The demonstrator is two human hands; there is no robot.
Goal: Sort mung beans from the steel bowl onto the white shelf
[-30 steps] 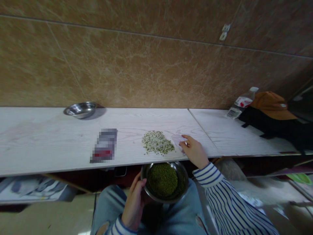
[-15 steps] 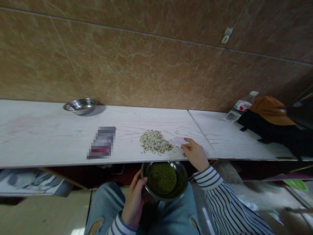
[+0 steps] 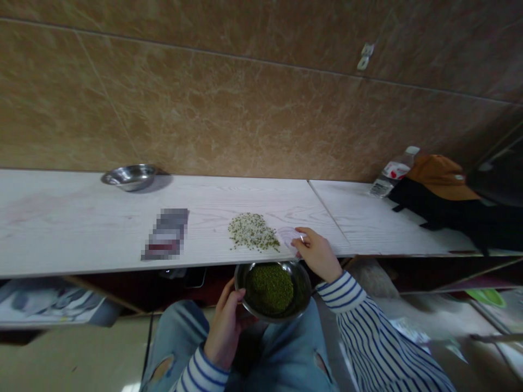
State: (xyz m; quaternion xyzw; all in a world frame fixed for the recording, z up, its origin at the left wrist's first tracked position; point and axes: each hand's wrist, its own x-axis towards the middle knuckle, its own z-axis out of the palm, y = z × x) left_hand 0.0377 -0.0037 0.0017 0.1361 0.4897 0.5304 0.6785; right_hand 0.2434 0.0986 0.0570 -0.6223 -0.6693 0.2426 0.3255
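Observation:
My left hand (image 3: pixel 226 326) grips the left rim of a steel bowl (image 3: pixel 303 294), thumb over the edge. The bowl sits just below the counter's front edge, over my lap, with small green beans (image 3: pixel 272 288), apparently mung beans, in it. On the counter lies a spread pile of white grains mixed with green beans (image 3: pixel 250 231), like rice and mung beans. My right hand (image 3: pixel 318 253) pinches a thin pale card (image 3: pixel 286 236) with a faint printed pattern. The card stands at the right side of the pile, its left edge close to the grains; contact is unclear.
A second steel bowl (image 3: pixel 129 178) stands at the back left of the white counter (image 3: pixel 73 228). A pixelated flat rectangle (image 3: pixel 165 234) lies left of the pile. To the right are a plastic bottle (image 3: pixel 394 173), a brown cap (image 3: pixel 443 177) and a black bag (image 3: pixel 425 209). Below is an open shelf.
The view has shifted slightly, moving most things a little left and up. Both hands keep their hold on the bowl and the card; the card remains beside the pile.

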